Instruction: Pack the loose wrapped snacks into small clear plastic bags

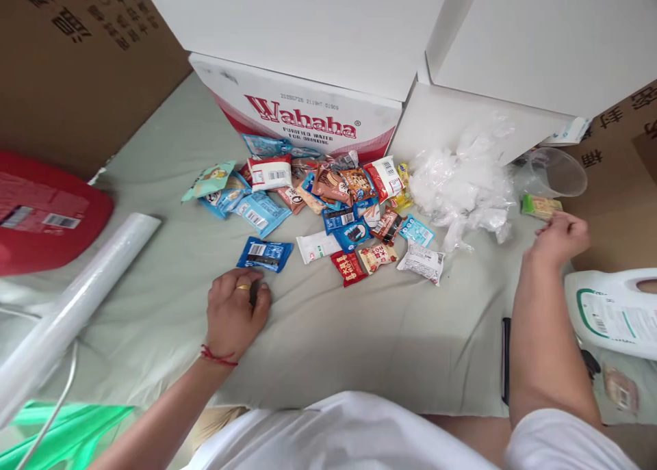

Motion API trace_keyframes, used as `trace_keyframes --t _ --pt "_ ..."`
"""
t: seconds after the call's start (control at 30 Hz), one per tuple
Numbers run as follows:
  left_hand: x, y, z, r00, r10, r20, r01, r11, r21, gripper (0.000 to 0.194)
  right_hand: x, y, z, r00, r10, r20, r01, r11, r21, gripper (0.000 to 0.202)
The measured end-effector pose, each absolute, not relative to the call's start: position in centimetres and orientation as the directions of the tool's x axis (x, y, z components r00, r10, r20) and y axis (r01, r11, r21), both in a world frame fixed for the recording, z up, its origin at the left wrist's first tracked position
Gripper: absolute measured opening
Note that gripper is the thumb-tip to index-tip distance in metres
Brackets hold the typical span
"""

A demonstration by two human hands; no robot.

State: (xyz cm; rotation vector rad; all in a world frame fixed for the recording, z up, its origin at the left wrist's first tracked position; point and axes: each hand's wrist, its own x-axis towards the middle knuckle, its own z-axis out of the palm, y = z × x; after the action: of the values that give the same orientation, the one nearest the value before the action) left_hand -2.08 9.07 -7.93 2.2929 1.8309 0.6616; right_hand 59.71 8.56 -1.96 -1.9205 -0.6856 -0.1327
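Observation:
My left hand (235,309) rests palm down on the cloth, thumb apart from its bent fingers, holding nothing I can see. Just beyond its fingertips lies a dark blue snack packet (265,254). At the far right, my right hand (563,239) is closed, with the fingers curled inward. A green and yellow snack packet (540,206) shows right beside those fingers; whether they grip it I cannot tell. Between the hands lies a loose pile of snack packets, including a light blue one (263,212), a red one (348,268) and a white one (421,263).
Behind the pile stands a Wahaha water carton (308,118). Crumpled clear plastic bags (465,183) lie right of it, near a clear plastic cup (557,172). A white jug (619,312) is at right. A red container (48,213) and a plastic-wrapped roll (82,306) occupy the left.

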Motion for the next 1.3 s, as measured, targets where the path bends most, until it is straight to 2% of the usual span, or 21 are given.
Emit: trace_keyframes --t 0.07,0.1,0.13,0.2,0.23,0.3,0.37,0.43,0.5,0.53,0.6,0.63,0.67,0.73,0.8,0.87,1.03,1.13,1.23,1.3 --pt "-2.1 9.1 -8.0 0.160 0.954 0.255 0.886 -0.253 0.389 0.021 54.6 6.3 -2.3 0.750 0.537 0.386 0.567 -0.223 -0.793 0.024" --pt "-2.1 9.1 -8.1 0.163 0.952 0.259 0.880 -0.259 0.398 0.021 52.3 5.5 -2.6 0.687 0.649 0.325 0.578 -0.217 -0.787 0.021" --pt "-2.2 9.1 -8.2 0.166 0.950 0.264 0.872 -0.267 0.411 0.021 50.3 4.9 -2.9 0.593 0.772 0.230 0.599 -0.231 -0.767 0.028" --pt "-2.4 9.1 -8.3 0.149 0.947 0.283 0.848 -0.269 0.456 0.021 47.1 4.2 -3.6 0.534 0.836 0.125 0.607 -0.276 -0.745 0.027" --pt "-2.6 9.1 -8.2 0.119 0.946 0.303 0.833 -0.261 0.487 0.021 45.8 4.0 -3.8 0.563 0.818 0.119 0.585 -0.293 -0.756 0.024" --pt "-2.7 8.8 -7.7 0.036 0.932 0.361 0.799 -0.244 0.550 0.019 43.3 3.5 -3.7 0.705 0.686 0.181 0.472 -0.263 -0.841 0.024" --pt "-2.3 7.9 -6.7 -0.013 0.911 0.413 0.745 -0.267 0.612 0.016 39.8 2.6 -3.4 0.812 0.546 0.206 0.329 -0.135 -0.935 0.028" --pt "-0.8 6.5 -5.3 0.025 0.910 0.413 0.619 -0.339 0.709 0.017 35.0 1.2 -3.1 0.835 0.526 0.161 0.199 -0.016 -0.980 0.030" --pt "1.7 4.8 -4.0 0.159 0.929 0.333 0.374 -0.369 0.851 0.033 29.6 -0.6 -3.0 0.770 0.636 0.058 0.079 -0.005 -0.997 0.030" --pt "3.1 4.0 -3.5 0.269 0.926 0.265 0.222 -0.327 0.919 0.052 27.1 -1.4 -2.9 0.714 0.700 -0.001 0.022 -0.023 -1.000 0.029" --pt "5.6 3.1 -2.8 0.420 0.899 0.123 0.033 -0.150 0.988 0.094 23.1 -2.8 -2.5 0.560 0.820 -0.115 -0.092 -0.076 -0.993 0.026" --pt "6.5 2.9 -2.7 0.452 0.890 0.050 -0.027 -0.042 0.999 0.101 22.0 -3.2 -2.2 0.493 0.855 -0.161 -0.151 -0.098 -0.984 0.026" --pt "7.0 3.0 -2.8 0.476 0.879 -0.015 -0.087 0.064 0.994 0.098 21.3 -3.6 -1.9 0.446 0.872 -0.201 -0.214 -0.113 -0.970 0.025" --pt "7.1 3.7 -3.1 0.502 0.859 -0.102 -0.191 0.225 0.956 0.077 21.5 -4.0 -1.0 0.419 0.864 -0.279 -0.350 -0.130 -0.928 0.024" --pt "6.2 4.5 -3.4 0.507 0.847 -0.159 -0.257 0.325 0.910 0.055 22.9 -4.3 -0.4 0.419 0.831 -0.367 -0.466 -0.151 -0.872 0.026" --pt "5.1 5.0 -3.3 0.469 0.855 -0.222 -0.293 0.387 0.874 0.046 24.5 -4.8 0.0 0.404 0.805 -0.435 -0.540 -0.174 -0.823 0.029" --pt "3.3 5.7 -3.1 0.327 0.878 -0.350 -0.343 0.455 0.822 0.046 26.7 -6.9 -0.6 0.409 0.770 -0.490 -0.644 -0.136 -0.753 0.031" --pt "2.3 6.5 -3.5 0.249 0.912 -0.326 -0.250 0.386 0.888 0.042 27.8 -8.1 -1.2 0.447 0.744 -0.496 -0.682 -0.075 -0.728 0.033" --pt "1.4 6.7 -3.5 0.105 0.983 -0.148 0.072 0.141 0.987 0.036 28.5 -9.0 -1.5 0.502 0.718 -0.482 -0.661 -0.040 -0.749 0.034" --pt "1.5 6.0 -2.8 -0.008 0.999 0.053 0.308 -0.049 0.950 0.039 28.3 -9.2 -1.5 0.538 0.717 -0.443 -0.614 -0.027 -0.789 0.033"
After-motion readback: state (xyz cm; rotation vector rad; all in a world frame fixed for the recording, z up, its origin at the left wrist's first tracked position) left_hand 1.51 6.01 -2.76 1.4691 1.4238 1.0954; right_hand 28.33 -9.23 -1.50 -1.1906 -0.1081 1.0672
